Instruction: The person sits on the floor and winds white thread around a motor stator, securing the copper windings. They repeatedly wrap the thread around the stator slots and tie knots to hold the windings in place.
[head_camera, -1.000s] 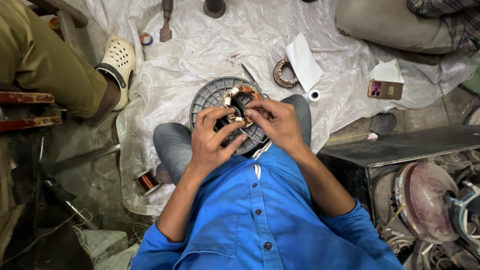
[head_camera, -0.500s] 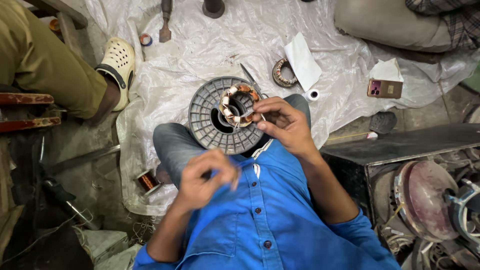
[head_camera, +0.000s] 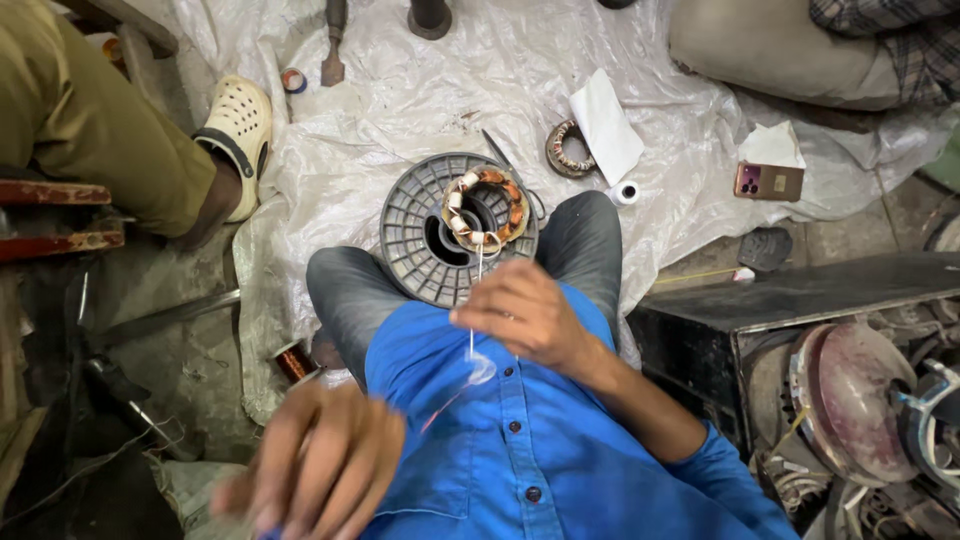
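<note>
Copper-wound stator (head_camera: 485, 208) flat on grey spool (head_camera: 425, 250)

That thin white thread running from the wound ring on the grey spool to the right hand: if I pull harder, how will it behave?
The thread probably stays limp: below the right hand it curls into a loose loop. It looks very thin, so a sharp tug might snap it. The wound ring lies loose on the grey spool, so pulling may drag it.

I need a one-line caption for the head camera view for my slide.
Seated person's right hand pulls a thin thread from a wound stator resting on a grey plastic spool; blurred left hand drawn back.
</note>
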